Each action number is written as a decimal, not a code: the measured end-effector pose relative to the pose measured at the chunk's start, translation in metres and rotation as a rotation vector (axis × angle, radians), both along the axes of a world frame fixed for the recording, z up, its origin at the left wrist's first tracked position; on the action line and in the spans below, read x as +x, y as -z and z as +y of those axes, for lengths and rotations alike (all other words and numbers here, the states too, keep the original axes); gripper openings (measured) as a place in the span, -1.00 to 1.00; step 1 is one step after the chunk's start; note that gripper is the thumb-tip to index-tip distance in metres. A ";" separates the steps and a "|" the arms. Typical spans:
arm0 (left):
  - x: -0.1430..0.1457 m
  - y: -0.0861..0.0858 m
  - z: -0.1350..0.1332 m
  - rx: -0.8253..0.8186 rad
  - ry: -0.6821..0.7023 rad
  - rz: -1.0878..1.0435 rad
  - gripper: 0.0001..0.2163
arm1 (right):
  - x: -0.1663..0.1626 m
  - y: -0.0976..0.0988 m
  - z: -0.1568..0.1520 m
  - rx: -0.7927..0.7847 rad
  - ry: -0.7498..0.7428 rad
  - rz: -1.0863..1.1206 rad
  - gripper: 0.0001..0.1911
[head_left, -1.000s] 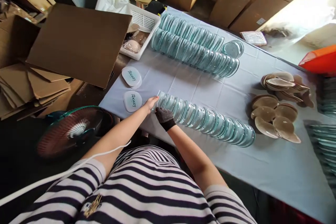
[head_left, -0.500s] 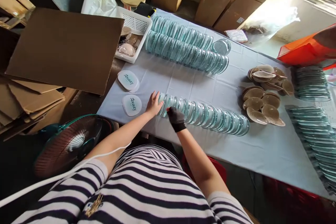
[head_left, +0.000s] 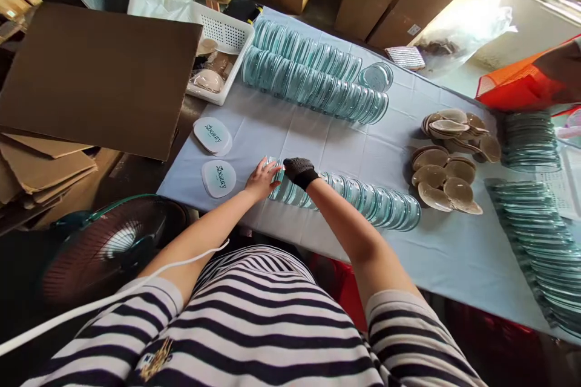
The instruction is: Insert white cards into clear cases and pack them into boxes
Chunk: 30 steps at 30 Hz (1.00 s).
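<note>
A row of clear greenish plastic shells [head_left: 363, 202] lies overlapped along the near edge of the white-covered table [head_left: 454, 254]. My bare left hand [head_left: 262, 179] rests against the row's left end, fingers bent around the first shell. My right hand [head_left: 298, 172], in a black glove, lies curled on top of the shells just beside it. Two white printed cards [head_left: 218, 178] lie left of my hands.
Two longer rows of shells [head_left: 313, 75] lie at the back, beside a white basket [head_left: 220, 42]. Beige cup pads [head_left: 447, 163] are piled at right, with more shell stacks [head_left: 535, 236] further right. A fan [head_left: 109, 248] stands at lower left, cardboard [head_left: 100, 72] beyond.
My gloved right hand has moved from the near side of the row up onto its top. My left hand stays at the row's end. The view shifted slightly.
</note>
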<state>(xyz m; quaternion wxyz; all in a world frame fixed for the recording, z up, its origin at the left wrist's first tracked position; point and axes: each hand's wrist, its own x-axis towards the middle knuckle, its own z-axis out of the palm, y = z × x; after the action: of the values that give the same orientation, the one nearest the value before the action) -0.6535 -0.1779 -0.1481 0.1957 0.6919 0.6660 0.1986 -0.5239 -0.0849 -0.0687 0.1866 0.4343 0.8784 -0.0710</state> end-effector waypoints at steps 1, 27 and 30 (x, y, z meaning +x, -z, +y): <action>0.000 -0.002 0.000 -0.008 0.007 0.012 -0.50 | 0.009 0.005 -0.016 0.020 0.038 0.047 -0.68; 0.035 -0.012 0.001 -0.010 0.178 0.291 -0.39 | 0.033 -0.005 0.039 -0.057 0.048 -0.175 -0.71; 0.033 -0.012 0.002 -0.003 0.176 0.287 -0.39 | 0.028 -0.006 0.039 -0.044 -0.101 -0.201 -0.73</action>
<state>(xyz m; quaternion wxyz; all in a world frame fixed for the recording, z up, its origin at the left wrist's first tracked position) -0.6205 -0.1762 -0.1366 0.1165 0.7685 0.6242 0.0789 -0.4963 -0.0455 -0.0626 0.2864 0.3901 0.8743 -0.0368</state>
